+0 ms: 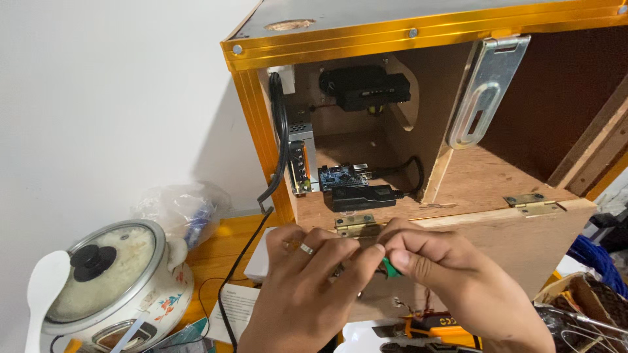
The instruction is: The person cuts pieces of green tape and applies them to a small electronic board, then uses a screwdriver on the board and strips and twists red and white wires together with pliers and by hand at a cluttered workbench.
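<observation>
Below the hinge (354, 224), both hands (307, 287) (451, 281) pinch a green part (390, 267) — axis hidden.

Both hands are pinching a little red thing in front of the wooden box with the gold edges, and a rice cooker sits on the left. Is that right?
Not quite. The little thing is green, not red; the head view shows it between the fingertips. The rest holds: the left hand and right hand pinch it in front of the wooden box with gold edges, and the rice cooker sits on the left.

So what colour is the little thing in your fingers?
Green; the small part shows between the fingertips in the head view.
</observation>
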